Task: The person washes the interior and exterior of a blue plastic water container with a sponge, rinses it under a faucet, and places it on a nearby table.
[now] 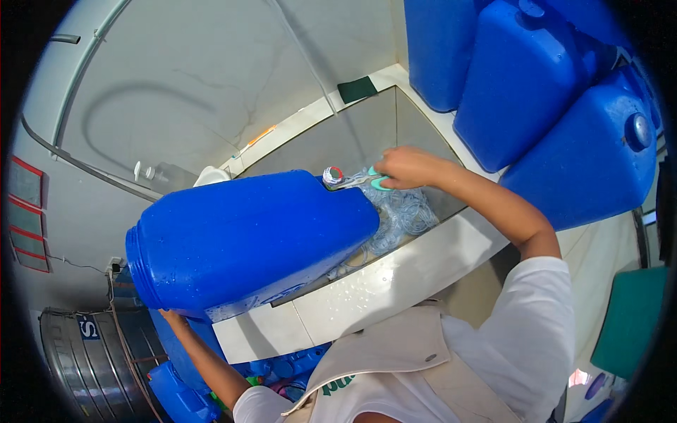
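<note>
A large blue plastic water container (254, 238) lies on its side across the tiled basin, its wide threaded neck at the left. My left hand (173, 318) is at the underside of that neck, with its fingers mostly hidden behind the container. In my right hand (404, 168) are scissors (380, 182) with mint-green handles. Their blades reach a small round cap (333, 175) with a red and white edge at the container's right end; whether they touch it is not clear. Beneath the scissors, a tangle of clear, bluish plastic strands (404, 211) lies in the basin.
Several blue containers (518, 90) stand at the right on the basin's white tiled ledge (370, 288). A dark green pad (357, 90) and an orange-and-white slim tool (259, 138) lie on the back ledge. A clear pump bottle (172, 177) stands behind the container. A metal tank (90, 365) is at lower left.
</note>
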`<state>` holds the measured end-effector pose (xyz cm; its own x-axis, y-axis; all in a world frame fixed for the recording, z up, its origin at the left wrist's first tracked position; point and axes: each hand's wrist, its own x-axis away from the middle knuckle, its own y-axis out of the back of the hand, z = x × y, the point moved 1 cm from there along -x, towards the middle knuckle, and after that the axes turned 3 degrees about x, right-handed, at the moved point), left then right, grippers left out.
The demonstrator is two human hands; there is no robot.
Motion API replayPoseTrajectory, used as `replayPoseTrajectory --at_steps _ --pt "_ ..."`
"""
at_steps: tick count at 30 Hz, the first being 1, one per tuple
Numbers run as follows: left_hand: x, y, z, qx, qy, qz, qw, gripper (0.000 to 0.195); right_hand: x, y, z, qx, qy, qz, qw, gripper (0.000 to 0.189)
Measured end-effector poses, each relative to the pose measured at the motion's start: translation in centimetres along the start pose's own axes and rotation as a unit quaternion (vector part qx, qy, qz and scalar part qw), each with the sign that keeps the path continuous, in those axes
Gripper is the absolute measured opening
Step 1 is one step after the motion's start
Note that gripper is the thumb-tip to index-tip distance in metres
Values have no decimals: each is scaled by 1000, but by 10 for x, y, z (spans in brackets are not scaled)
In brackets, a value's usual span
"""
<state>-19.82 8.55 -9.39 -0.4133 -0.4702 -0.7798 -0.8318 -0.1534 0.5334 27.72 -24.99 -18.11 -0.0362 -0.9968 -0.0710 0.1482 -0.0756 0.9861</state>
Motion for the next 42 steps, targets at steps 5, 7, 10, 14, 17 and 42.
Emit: replayPoseTrajectory --at_steps 5,7,10,14,17,42 --pt "5 -5 -3 -1 -2 0 1000 24 -19 -37 -14 -499 -113 -99 854 25" --pt "6 -3 -3 -5 -8 1 1000 24 -48 -38 12 -656 -137 -188 718 20" --pt "3 -4 -6 -10 -26 0 1000 24 -75 -54 17 -581 -225 -151 768 19" --pt "-6 -21 -43 0 26 27 999 19 -87 -74 9 -537 -280 -196 771 17" --pt "-1 -15 -46 -18 59 47 997 13 -90 -60 18 -440 -308 -220 815 20" --pt "5 -37 -125 -64 54 57 995 26 -101 -146 -53 -499 -478 -94 716 36"
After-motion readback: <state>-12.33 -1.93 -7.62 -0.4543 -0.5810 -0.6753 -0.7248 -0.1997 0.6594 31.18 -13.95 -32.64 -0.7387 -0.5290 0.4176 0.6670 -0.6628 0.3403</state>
